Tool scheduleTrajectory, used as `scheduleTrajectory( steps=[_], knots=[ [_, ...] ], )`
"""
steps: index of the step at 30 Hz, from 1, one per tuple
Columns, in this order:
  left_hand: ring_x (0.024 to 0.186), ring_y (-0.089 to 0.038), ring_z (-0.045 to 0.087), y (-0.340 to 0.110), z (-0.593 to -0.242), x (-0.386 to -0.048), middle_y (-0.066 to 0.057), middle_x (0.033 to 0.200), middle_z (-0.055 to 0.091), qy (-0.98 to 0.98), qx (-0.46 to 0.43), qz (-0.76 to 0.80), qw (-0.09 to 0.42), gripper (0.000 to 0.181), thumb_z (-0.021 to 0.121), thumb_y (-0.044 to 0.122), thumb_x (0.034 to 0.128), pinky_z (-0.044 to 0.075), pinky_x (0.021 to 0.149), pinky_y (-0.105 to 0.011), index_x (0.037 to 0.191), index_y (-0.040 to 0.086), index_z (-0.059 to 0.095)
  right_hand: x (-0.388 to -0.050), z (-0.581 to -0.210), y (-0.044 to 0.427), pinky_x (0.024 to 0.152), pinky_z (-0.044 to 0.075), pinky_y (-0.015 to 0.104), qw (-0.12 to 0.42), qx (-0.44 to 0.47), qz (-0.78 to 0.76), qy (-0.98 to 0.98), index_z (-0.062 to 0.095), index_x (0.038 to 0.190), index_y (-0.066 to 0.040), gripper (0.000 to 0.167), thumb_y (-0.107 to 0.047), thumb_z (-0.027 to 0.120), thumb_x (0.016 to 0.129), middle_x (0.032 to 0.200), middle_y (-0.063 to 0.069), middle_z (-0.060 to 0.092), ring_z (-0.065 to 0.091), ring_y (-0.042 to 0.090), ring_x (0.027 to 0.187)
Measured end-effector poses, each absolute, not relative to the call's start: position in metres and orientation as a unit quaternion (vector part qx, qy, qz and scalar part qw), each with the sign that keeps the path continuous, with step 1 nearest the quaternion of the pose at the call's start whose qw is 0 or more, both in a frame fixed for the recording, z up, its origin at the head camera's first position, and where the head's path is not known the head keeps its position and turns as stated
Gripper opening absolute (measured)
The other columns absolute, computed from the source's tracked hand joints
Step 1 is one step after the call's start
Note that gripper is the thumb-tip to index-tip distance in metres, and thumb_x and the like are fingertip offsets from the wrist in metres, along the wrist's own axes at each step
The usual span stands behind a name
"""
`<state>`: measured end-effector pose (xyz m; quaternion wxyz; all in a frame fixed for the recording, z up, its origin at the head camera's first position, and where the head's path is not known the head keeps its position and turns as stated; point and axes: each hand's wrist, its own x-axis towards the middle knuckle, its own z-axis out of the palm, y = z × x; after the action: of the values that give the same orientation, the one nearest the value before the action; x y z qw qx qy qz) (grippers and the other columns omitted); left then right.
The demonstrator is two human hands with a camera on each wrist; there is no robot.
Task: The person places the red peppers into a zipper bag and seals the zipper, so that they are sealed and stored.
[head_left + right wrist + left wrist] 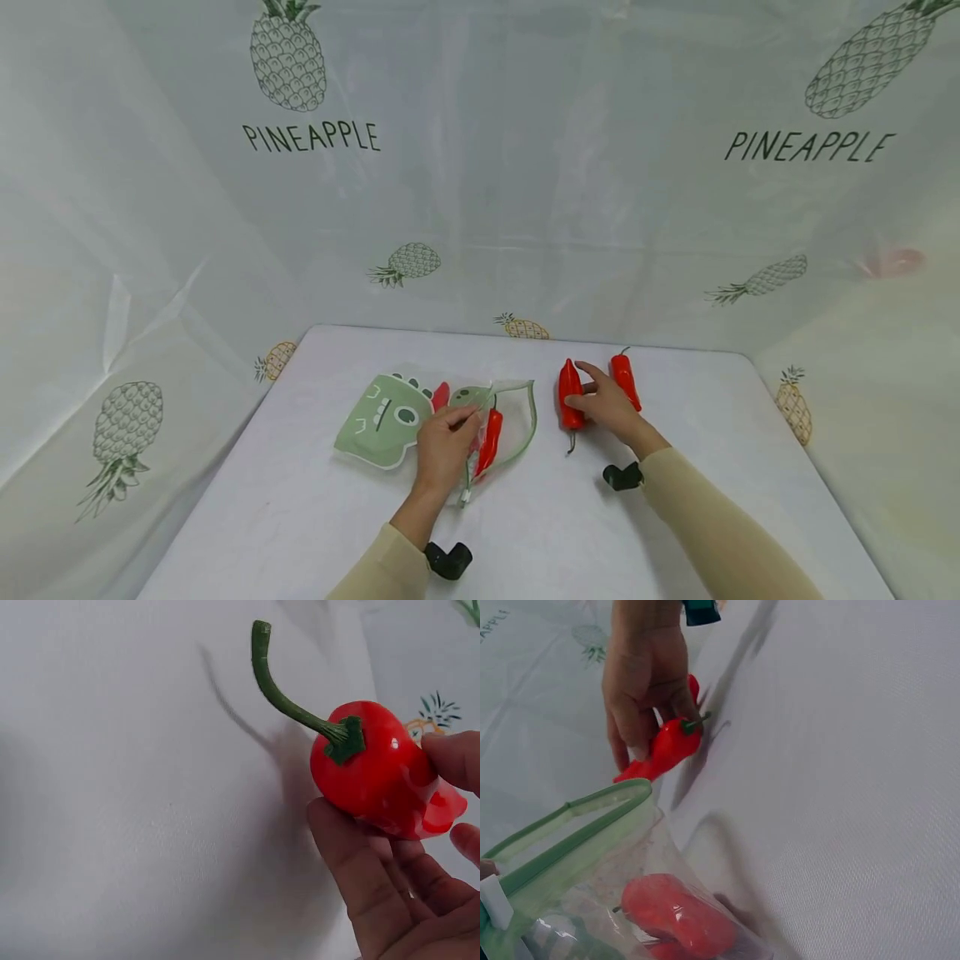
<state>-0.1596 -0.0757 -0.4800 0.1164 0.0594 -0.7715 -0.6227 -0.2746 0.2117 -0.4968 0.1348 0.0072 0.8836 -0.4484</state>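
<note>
Beige sleeves (720,525) lie nearest the head camera. I record the right hand (611,408) gripping a red pepper (570,396) between thumb and fingers, its long axis pointing away from the wearer, stem end nearer. From that grip, the clear bag (600,866) lies to the left, near but apart, so the pepper's length runs across the line to it. I find the left hand (446,442) nearer the bag, pinching its green rim (577,839); a bagged pepper (491,437) shows inside. Just right of the right grip rests a loose pepper (624,382). Beneath is a white tabletop (300,517); pineapple-print sheeting (540,167) hangs beyond.
</note>
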Motion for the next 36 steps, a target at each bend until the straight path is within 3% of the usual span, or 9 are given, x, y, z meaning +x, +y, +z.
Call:
scheduleTrajectory(
  steps=[10,24,36],
  knots=[
    [0.082,-0.017,0.062,-0.075,-0.479,-0.16,-0.001,0.098,0.071,-0.781,0.055,-0.612,0.113,0.02,0.075,0.022,0.0992,0.056,0.065,-0.019,0.116,0.014,0.083,-0.265,-0.489,0.208,0.084,0.065,0.045,0.125,0.013,-0.501,0.856,0.026,0.168,-0.026,0.091,-0.026,0.08,0.094,0.151,0.023,0.049,0.049,0.043,0.136],
    [0.081,-0.017,0.062,-0.073,-0.476,-0.161,-0.003,0.099,0.072,-0.782,0.049,-0.609,0.124,0.02,0.075,0.021,0.099,0.057,0.066,-0.018,0.116,0.012,0.083,-0.251,-0.481,0.203,0.081,0.065,0.045,0.112,-0.003,-0.524,0.844,0.029,0.167,-0.024,0.09,-0.025,0.081,0.094,0.15,0.023,0.049,0.048,0.045,0.138],
    [0.084,-0.016,0.062,-0.074,-0.478,-0.161,-0.003,0.099,0.072,-0.778,0.046,-0.613,0.127,0.021,0.075,0.02,0.0988,0.056,0.067,-0.017,0.117,0.011,0.082,-0.235,-0.478,0.202,0.076,0.066,0.043,0.095,-0.017,-0.543,0.834,0.031,0.166,-0.021,0.086,-0.022,0.079,0.095,0.147,0.024,0.053,0.055,0.044,0.131]
  ],
)
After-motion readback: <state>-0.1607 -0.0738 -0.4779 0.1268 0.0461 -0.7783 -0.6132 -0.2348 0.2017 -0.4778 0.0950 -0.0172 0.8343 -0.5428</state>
